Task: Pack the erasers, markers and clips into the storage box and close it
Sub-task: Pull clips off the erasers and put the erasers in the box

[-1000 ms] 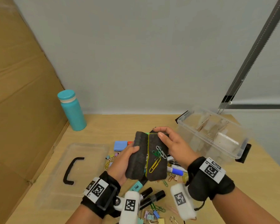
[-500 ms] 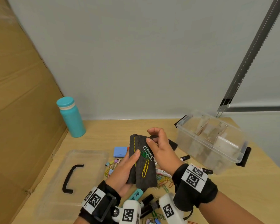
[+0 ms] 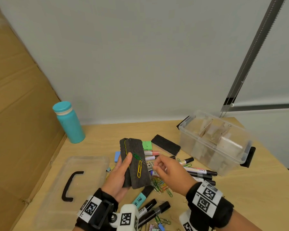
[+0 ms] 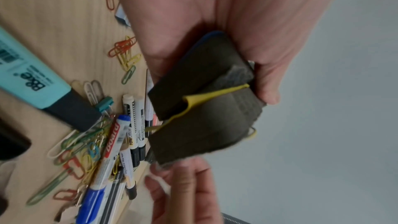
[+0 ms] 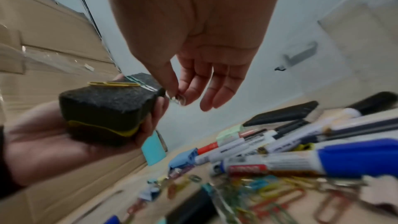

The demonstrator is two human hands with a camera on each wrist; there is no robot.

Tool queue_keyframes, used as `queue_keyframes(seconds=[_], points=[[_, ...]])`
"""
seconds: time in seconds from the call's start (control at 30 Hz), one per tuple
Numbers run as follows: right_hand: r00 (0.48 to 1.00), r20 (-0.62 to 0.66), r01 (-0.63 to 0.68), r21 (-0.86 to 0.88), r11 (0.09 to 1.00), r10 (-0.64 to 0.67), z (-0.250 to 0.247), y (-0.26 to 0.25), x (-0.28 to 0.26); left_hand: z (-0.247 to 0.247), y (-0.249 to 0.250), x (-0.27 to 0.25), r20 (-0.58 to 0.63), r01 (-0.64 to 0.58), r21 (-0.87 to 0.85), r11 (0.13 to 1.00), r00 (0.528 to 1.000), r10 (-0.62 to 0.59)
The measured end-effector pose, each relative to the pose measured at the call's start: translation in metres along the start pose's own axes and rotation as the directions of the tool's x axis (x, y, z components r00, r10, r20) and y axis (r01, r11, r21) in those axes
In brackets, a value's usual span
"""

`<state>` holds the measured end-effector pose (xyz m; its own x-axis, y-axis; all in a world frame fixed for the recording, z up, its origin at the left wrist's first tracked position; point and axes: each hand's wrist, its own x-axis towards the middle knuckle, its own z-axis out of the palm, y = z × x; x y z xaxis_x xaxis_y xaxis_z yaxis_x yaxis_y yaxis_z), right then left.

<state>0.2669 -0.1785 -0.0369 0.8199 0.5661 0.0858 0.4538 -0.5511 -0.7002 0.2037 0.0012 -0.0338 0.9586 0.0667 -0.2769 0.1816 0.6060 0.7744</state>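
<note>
Likely the loose yellow wire paperclip (image 3: 139, 169) slides off the two stacked dark felt erasers (image 3: 137, 165) gripped by the left hand (image 3: 118, 177) if they tilt, while the right hand (image 3: 170, 174) beside them pinches a small silver clip (image 5: 180, 99).

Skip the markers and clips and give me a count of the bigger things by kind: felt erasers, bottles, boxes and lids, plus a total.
Black felt erasers: 3 (stacked pair in the left hand, loose eraser on the table)
Teal bottle: 1
Clear storage box: 1
Clear lid: 1
Total: 6
</note>
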Motion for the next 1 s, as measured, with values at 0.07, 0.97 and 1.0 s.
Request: queue_keyframes(seconds=[0.07,0.97,1.0], points=[[0.993,0.104,-0.046,-0.138,0.989,0.06,-0.001,0.015,-0.006,-0.002,0.001,-0.002,-0.017,-0.009,-0.016,1.0,1.0,0.009],[0.987,0.129,-0.139,0.416,0.899,0.093,-0.008,-0.029,0.003,0.021,-0.001,-0.014,0.077,-0.024,-0.075,0.997,0.997,0.03],[0.985,0.143,-0.146,0.426,0.893,0.093,-0.009,-0.029,0.003,0.022,-0.001,-0.015,0.078,-0.021,-0.086,0.996,0.997,0.028]])
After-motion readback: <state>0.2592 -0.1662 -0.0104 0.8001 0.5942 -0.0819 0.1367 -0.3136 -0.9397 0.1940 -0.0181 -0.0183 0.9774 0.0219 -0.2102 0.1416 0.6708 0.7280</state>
